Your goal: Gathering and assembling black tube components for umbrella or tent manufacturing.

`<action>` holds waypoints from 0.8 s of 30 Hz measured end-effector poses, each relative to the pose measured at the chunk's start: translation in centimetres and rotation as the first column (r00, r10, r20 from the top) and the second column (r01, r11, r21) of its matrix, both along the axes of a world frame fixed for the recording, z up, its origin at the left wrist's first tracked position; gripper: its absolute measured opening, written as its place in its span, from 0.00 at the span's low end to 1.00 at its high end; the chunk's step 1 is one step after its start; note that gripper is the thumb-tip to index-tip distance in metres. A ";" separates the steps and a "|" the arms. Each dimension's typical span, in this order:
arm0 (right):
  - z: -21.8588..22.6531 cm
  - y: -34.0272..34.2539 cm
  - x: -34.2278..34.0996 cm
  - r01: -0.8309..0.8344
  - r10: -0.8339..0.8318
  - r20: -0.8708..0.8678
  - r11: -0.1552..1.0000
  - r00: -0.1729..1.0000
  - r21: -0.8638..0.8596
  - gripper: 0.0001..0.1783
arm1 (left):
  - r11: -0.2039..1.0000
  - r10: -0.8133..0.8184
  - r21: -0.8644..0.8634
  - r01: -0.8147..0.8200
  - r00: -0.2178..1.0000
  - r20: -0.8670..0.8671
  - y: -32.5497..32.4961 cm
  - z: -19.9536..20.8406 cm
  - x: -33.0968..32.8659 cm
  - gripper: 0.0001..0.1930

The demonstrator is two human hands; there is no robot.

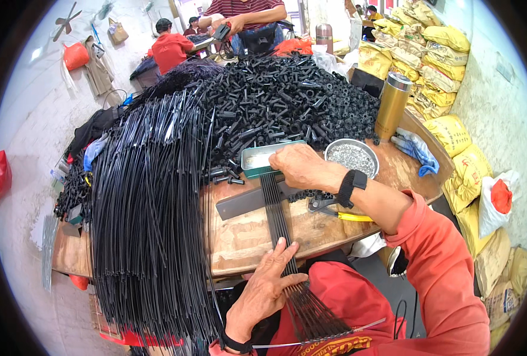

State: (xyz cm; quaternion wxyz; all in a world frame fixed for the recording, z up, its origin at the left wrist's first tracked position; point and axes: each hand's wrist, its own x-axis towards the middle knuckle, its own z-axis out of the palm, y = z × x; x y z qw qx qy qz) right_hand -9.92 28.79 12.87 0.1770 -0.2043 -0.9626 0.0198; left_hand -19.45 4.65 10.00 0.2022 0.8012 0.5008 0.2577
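Note:
A row of thin black rods (277, 222) runs down from the table over my lap, spreading into a fan at the lower end. My left hand (268, 283) holds the rods near the table's front edge, its thumb lying across them. At their upper ends my right hand (304, 168) is closed, its fingertips partly hidden, beside a shallow green tray (250, 172). Under the rods lies a flat dark grey bar (239, 204). A round metal bowl (330, 155) of small shiny pieces stands just right of my right hand. Yellow-handled pliers (353, 217) lie below my right wrist.
A large pile of short black tubes (275, 101) covers the back of the wooden table (239, 246). Long black rods (150, 219) hang over its left side. A gold flask (393, 107) and blue-white cloth (416, 151) stand right. Yellow sacks (450, 133) line the wall; several people work behind.

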 end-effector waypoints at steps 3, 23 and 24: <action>0.0 0.0 1.0 0.090 -0.092 0.116 0.996 0.989 0.028 0.08 | 1.000 0.000 0.029 0.002 0.997 -0.073 0.1 -0.4 -0.2 0.20; 0.0 0.0 1.7 0.000 -0.003 0.011 0.975 1.000 0.224 0.05 | 0.999 0.009 -0.032 -0.009 1.000 -0.012 0.1 0.2 0.0 0.19; -0.1 0.0 1.6 0.011 -0.021 0.043 0.975 0.999 0.220 0.07 | 1.000 0.005 -0.030 -0.005 1.000 -0.002 0.2 0.1 0.0 0.19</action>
